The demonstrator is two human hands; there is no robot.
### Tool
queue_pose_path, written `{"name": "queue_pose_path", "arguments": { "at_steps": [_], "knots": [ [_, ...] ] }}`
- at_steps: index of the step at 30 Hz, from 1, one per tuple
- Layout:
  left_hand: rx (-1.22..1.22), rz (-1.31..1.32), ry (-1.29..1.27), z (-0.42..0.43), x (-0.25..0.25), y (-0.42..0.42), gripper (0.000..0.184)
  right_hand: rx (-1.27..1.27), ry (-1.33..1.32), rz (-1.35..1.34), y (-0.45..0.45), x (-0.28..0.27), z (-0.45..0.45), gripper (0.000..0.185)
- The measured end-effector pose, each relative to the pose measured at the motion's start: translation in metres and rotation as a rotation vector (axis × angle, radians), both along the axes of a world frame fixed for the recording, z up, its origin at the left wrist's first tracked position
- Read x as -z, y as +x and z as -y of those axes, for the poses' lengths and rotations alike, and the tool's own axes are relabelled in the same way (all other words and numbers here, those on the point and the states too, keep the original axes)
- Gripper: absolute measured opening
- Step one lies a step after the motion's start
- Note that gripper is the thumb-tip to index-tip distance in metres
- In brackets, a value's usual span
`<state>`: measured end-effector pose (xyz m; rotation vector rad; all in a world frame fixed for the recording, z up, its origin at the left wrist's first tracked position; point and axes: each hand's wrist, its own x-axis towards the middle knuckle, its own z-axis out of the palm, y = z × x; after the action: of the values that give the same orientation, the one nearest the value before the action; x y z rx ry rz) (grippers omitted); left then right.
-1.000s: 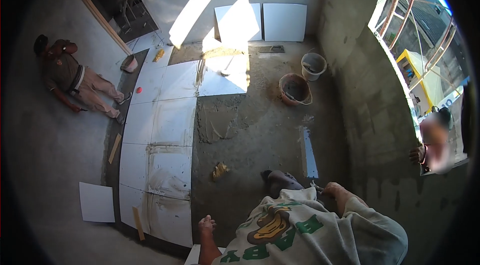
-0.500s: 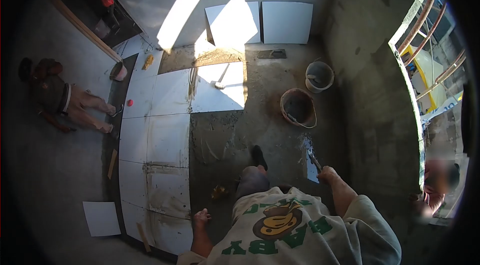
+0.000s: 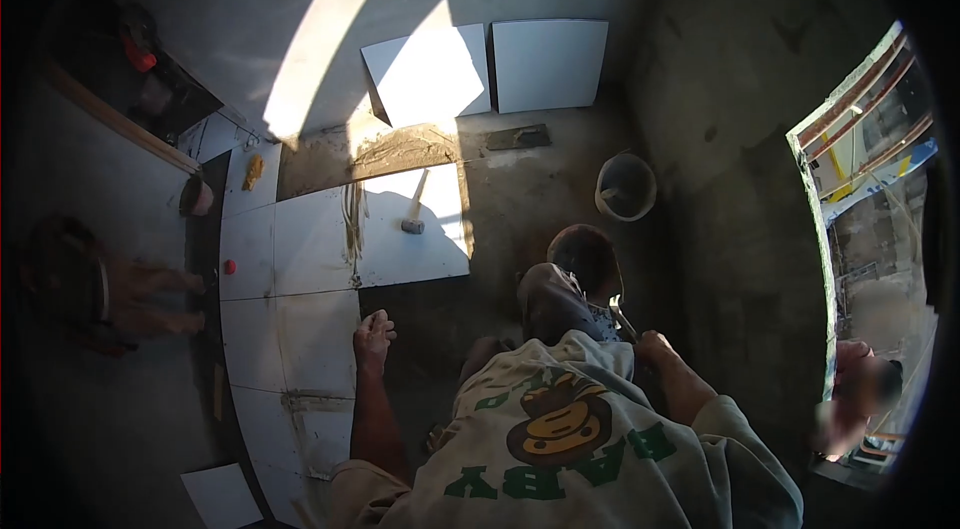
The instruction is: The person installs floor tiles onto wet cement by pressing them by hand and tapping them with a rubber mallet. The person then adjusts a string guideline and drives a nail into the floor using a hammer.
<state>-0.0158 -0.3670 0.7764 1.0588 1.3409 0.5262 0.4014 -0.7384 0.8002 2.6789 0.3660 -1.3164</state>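
My right hand (image 3: 655, 349) is closed round the handle of a trowel (image 3: 622, 317), held beside my right thigh with its metal end pointing forward. Just ahead of it stands a dark mortar bucket (image 3: 585, 254), partly hidden by my raised knee. My left hand (image 3: 374, 337) hangs over the edge of the laid white tiles (image 3: 318, 324), fingers loosely curled and slightly apart, with nothing visible in it. A mallet (image 3: 413, 219) lies on the sunlit tile (image 3: 385, 249) in front.
Two large white tiles (image 3: 548, 67) lean against the far wall. A pale bucket (image 3: 626, 187) stands beyond the dark one. A yellow sponge-like lump (image 3: 253, 172) and a small red object (image 3: 230, 267) lie on the tiles. One person (image 3: 130, 294) stands at left; another (image 3: 855, 394) is outside the right opening.
I have moved forward toward the dark bucket, and my knee now overlaps it. My left hand has swung up and forward. The trowel has come away from the shiny strip on the floor.
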Motion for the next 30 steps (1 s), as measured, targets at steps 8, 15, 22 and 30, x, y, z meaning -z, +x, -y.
{"name": "queue_pose_path", "arguments": {
  "at_steps": [8,15,22,30],
  "knots": [
    [-0.318,-0.292,-0.117,-0.018,0.066,0.035,0.037,-0.057,0.098,-0.123,0.158,0.029,-0.178,0.033],
    [-0.436,-0.673,-0.835,0.043,0.077,0.145,0.033,-0.498,-0.119,-0.026,0.385,0.131,-0.400,0.047],
    [-0.103,-0.556,-0.549,-0.133,0.150,0.322,0.041,-0.827,-0.137,0.235,0.564,0.333,-0.520,0.032],
    [-0.204,-0.482,-0.818,-0.123,0.306,0.320,0.041,-1.286,-0.335,0.295,0.699,0.516,-0.487,0.042]
  ]
}}
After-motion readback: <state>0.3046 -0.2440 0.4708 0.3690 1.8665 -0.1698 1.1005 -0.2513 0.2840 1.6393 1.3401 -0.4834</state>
